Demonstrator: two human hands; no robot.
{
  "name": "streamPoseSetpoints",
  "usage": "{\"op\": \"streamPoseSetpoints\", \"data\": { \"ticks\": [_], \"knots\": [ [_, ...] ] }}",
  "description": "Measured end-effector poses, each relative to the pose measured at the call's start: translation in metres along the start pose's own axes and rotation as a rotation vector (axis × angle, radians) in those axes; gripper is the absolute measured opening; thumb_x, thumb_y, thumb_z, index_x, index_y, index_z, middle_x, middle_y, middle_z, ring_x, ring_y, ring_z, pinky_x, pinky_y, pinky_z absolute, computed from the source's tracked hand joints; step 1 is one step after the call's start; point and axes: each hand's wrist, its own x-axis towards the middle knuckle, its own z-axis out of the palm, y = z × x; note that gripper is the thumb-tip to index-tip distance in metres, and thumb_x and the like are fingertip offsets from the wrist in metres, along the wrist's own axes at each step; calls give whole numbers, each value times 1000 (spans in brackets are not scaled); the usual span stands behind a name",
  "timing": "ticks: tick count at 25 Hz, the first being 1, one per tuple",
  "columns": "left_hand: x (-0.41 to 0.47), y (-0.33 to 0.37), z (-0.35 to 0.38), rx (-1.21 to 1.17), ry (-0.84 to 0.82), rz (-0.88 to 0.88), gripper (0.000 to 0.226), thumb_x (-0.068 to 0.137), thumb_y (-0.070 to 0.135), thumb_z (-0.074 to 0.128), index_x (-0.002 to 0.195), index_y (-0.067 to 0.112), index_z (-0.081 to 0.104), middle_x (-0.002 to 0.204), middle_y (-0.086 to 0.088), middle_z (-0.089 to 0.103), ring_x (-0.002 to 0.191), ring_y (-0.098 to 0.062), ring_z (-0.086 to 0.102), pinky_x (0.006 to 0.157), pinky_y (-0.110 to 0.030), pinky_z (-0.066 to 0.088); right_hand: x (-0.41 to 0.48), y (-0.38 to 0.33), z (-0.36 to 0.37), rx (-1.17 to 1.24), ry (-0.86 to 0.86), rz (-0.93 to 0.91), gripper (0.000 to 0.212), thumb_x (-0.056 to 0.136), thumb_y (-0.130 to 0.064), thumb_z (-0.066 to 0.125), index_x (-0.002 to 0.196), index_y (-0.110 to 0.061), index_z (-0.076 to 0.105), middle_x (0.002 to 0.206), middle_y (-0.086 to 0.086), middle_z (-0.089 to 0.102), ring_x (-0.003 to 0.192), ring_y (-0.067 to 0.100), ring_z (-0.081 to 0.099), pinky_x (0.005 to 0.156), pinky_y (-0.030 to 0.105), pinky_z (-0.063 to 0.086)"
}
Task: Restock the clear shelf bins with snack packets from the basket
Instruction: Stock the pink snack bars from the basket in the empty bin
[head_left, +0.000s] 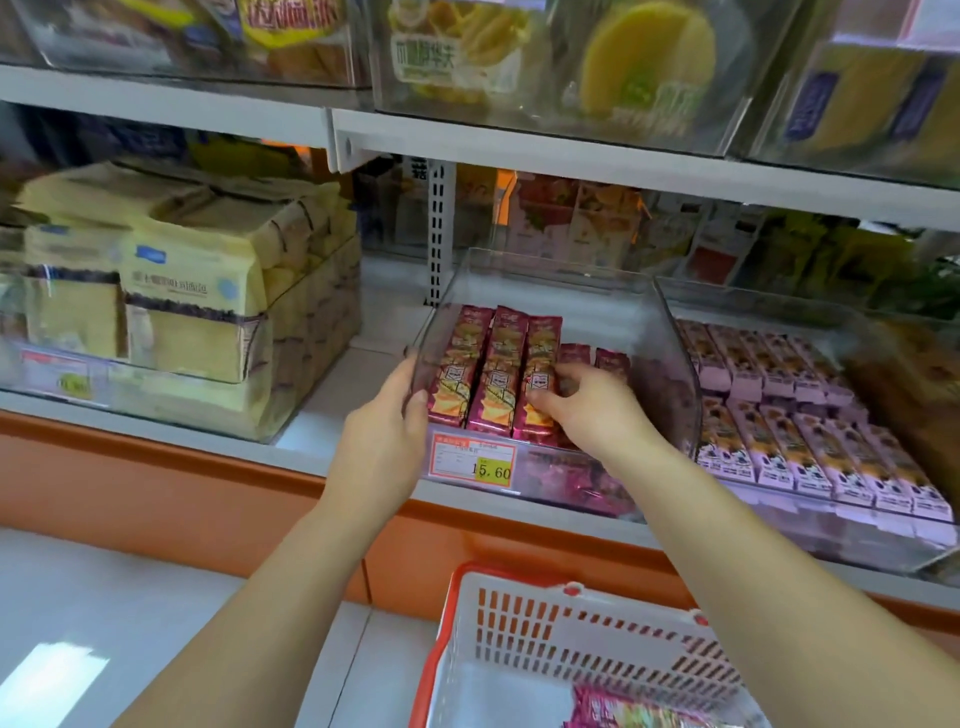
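A left hand (382, 421) grips the left wall of a clear bin (561, 260), thumb inside, likely to steady it. Three packets (498, 374) stand in a row against that wall. The right hand (587, 402) curls its fingers round the third packet (537, 364), apparently squaring it against its neighbours. Loose stock behind the price tag (475, 460) is blurred. Below right, the frame cuts off the basket (571, 623), hiding most of its contents.

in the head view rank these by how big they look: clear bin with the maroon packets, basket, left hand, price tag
1. clear bin and basket: about alike. The basket is nearer and cut off by the frame, so they are not ranked against each other.
2. left hand
3. price tag
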Motion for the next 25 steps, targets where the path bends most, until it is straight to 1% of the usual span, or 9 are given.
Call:
{"op": "streamPoseSetpoints", "data": {
  "ticks": [5, 8, 10, 12, 15, 18, 20, 21, 25],
  "knots": [
    [-1, 3, 0, -32, -20, -14, 43, 102, 25, 37, 144, 36, 36, 103, 8, 58, 93, -14, 54, 76, -30, 42, -5, -10, -3, -113, -83, 16, 63, 94, -38, 57, 147, -12, 37, 150, 8, 41, 134, 27, 43, 110, 38, 38],
    [-7, 9, -1, -29, -41, -24, 47, 102, 23, 41, 147, 31, 32, 114, 11, 56, 107, -11, 53, 85, -27, 41, -15, -13, -6, -82, 16, -36, 59, 95, -38, 55, 147, -15, 38, 146, 9, 45, 130, 25, 46, 108, 40, 40],
    [-17, 16, -2, 26, 83, 62, 53, 98, 18, 48, 148, 22, 30, 133, 9, 48, 125, -8, 42, 102, -18, 29, -36, -9, -15, 74, 250, -155, 45, 95, -33, 55, 138, -20, 48, 130, 2, 54, 114, 16, 54, 99, 37, 47],
    [-31, 25, -2, 82, 252, 288, 51, 94, 10, 55, 142, 14, 40, 131, 10, 46, 126, -5, 39, 106, -9, 20, -72, 1, -24, 294, 445, -323, 27, 97, -23, 52, 124, -23, 56, 108, -7, 55, 91, 5, 55, 82, 25, 51],
    [-66, 35, 21, 80, 116, 495, 43, 91, 14, 50, 134, 17, 49, 124, 13, 51, 118, -4, 47, 102, -16, 35, -126, 58, -15, 396, 531, -392, 21, 98, -18, 47, 115, -25, 56, 94, -8, 55, 76, 9, 54, 64, 18, 45],
    [-113, 27, 69, 191, -296, 460, 41, 92, 24, 46, 133, 27, 50, 129, 11, 54, 119, -8, 49, 98, -30, 45, -157, 156, 20, 223, 376, -108, 21, 98, -19, 45, 114, -27, 56, 102, -10, 56, 84, 8, 56, 65, 13, 43],
    [-145, 2, 107, 257, -533, 317, 43, 95, 24, 46, 137, 30, 45, 138, 11, 49, 125, -9, 45, 104, -29, 40, -176, 224, 41, 51, 177, 149, 24, 97, -15, 46, 117, -18, 58, 112, -2, 58, 95, 16, 58, 68, 12, 44],
    [-160, -14, 126, 289, -625, 236, 44, 97, 24, 46, 140, 31, 42, 142, 11, 45, 129, -9, 42, 107, -27, 35, -185, 255, 50, -56, 80, 233, 26, 96, -13, 47, 119, -14, 59, 114, 4, 60, 100, 20, 57, 73, 18, 45],
    [-216, -72, 176, 354, -901, -15, 45, 99, 28, 45, 143, 30, 37, 150, 9, 36, 134, -10, 38, 110, -26, 30, -215, 330, 71, -443, -408, 355, 27, 91, -14, 48, 114, -15, 61, 115, 12, 64, 107, 27, 58, 80, 30, 43]
  ]
}}
